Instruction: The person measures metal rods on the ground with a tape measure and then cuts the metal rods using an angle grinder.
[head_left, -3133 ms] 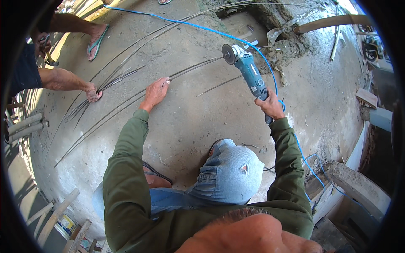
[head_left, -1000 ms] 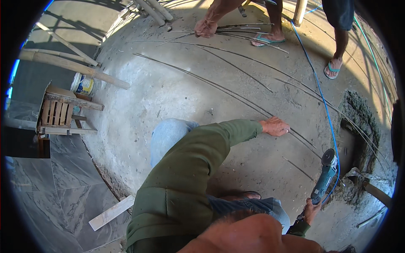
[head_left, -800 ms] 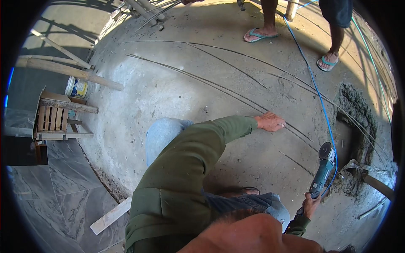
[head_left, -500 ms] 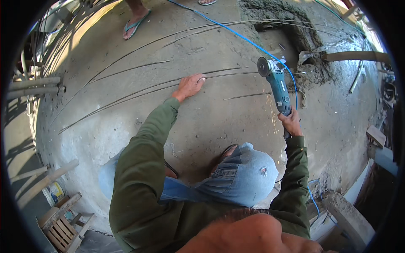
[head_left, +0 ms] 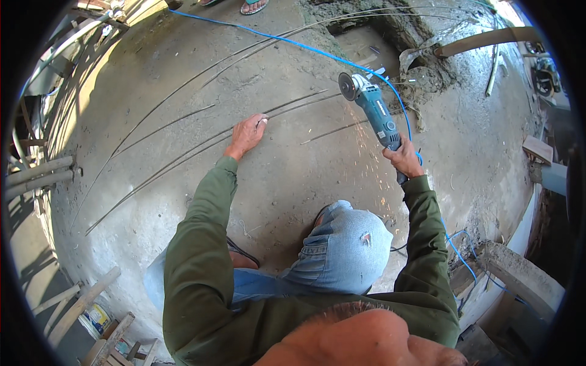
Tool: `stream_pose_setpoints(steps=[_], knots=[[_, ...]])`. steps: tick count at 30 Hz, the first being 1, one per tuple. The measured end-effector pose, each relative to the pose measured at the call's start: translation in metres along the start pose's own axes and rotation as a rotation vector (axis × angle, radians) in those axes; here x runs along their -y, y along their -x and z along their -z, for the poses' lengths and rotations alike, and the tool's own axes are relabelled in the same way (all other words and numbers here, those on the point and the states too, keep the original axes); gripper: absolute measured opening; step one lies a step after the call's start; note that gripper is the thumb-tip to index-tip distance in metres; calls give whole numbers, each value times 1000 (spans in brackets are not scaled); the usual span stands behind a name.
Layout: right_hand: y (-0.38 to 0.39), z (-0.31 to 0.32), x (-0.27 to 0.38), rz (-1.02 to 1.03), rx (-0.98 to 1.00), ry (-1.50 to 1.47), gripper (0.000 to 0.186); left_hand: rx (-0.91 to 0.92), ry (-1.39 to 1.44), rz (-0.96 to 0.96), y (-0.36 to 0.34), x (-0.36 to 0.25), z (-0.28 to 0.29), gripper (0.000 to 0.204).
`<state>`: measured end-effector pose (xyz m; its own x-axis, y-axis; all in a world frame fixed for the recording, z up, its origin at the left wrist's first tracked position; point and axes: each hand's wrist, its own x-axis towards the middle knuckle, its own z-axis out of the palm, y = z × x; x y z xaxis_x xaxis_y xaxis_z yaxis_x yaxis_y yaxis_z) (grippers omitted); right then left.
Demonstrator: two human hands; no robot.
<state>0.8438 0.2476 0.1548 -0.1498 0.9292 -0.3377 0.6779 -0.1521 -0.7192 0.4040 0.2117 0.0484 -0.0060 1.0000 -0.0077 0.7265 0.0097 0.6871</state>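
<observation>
My left hand is closed around a thin metal rod, pressing it near the concrete floor. A second rod runs close beside it. In my right hand is the rear handle of a teal angle grinder. Its round cutting disc is by the right end of the held rod; whether they touch, I cannot tell. Orange sparks stream from near the disc toward my right forearm and knee. A shorter rod lies under the grinder.
A blue cord crosses the floor and passes behind the grinder. Beyond it is a rough pit, with a wooden-handled shovel at its right. Another person's sandaled foot is at the far edge. Long curved rods span the left floor.
My view has shifted, moving the scene leftward. The spark stream looks longer and denser. The other person's left-side foot has moved back, farther away. Both my hands keep their grips.
</observation>
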Motion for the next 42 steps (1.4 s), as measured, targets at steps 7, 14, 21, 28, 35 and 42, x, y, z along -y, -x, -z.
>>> stream_pose_setpoints(steps=[7,14,21,28,35,42], knots=[[2,-2,-3,-55,37,34,49,-21,-19,-18,-4,4,1,21],[-4,-8,-5,51,-31,108,49,-19,-8,-12,-4,2,-2,21],[0,-2,1,-29,33,25,48,-22,-11,-11,-3,1,-2,21],[2,-2,-1,-72,52,-45,45,-31,-16,-5,-5,2,-2,20],[3,-3,3,12,-7,25,43,-35,0,-3,-5,1,-2,20],[3,-3,-8,47,-27,90,45,-12,5,22,-6,-4,-2,20]])
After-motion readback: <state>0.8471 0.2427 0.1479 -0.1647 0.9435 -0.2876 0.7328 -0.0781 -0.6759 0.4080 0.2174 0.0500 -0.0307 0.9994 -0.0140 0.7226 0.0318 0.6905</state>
